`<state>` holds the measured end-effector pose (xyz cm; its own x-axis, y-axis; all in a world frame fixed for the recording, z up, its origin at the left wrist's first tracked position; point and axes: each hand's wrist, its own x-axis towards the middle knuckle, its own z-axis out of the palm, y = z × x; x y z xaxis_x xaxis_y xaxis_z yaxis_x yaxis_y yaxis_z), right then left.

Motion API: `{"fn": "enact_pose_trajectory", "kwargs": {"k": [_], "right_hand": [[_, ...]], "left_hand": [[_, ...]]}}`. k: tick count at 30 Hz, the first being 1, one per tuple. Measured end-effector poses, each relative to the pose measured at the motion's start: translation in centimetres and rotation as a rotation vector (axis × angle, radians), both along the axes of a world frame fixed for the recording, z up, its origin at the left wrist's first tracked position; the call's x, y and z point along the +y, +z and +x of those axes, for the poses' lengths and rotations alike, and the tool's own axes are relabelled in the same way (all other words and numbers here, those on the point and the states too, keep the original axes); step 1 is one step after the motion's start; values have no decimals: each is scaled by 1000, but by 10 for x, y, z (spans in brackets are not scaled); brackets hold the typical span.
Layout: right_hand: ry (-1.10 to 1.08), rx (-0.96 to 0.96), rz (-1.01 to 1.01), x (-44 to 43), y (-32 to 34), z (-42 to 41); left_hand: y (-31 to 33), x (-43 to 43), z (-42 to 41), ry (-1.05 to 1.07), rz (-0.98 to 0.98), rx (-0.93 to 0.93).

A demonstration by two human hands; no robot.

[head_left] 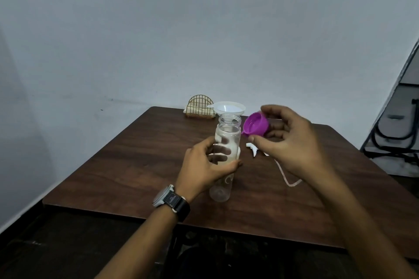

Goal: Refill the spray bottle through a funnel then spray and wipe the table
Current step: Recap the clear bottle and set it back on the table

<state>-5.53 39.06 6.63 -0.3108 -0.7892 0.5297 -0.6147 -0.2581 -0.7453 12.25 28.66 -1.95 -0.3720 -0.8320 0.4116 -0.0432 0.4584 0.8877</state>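
Note:
A clear plastic bottle (227, 129) stands upright on the brown wooden table (127, 165), its threaded mouth uncovered. My left hand (203, 166) is wrapped around its middle. Just right of the bottle's mouth, my right hand (291, 140) holds a purple cap (255, 124) in its fingertips, tilted with the hollow side facing me. A white funnel (229, 108) shows right behind the bottle; what it rests on is hidden. A white spray head (252, 148) with a thin tube (288, 179) lies on the table, partly under my right hand.
A gold wire napkin holder (200, 106) with pale cloths stands at the table's far edge by the wall. A black metal frame (394, 133) stands beyond the table's right side. A watch sits on my left wrist.

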Motion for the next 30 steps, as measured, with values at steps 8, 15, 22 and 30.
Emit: {"fn": "enact_pose_trajectory", "kwargs": {"k": [8, 15, 22, 30], "right_hand": [[177, 226, 101, -17, 46, 1], [244, 688, 396, -30, 83, 3], [-23, 852, 404, -28, 92, 9], [185, 726, 422, -29, 94, 3]], "left_hand": [[-1, -6, -13, -59, -20, -28], [-3, -7, -23, -87, -22, 6], [-3, -7, -29, -94, -16, 8], [-4, -7, -28, -88, 19, 47]]}}
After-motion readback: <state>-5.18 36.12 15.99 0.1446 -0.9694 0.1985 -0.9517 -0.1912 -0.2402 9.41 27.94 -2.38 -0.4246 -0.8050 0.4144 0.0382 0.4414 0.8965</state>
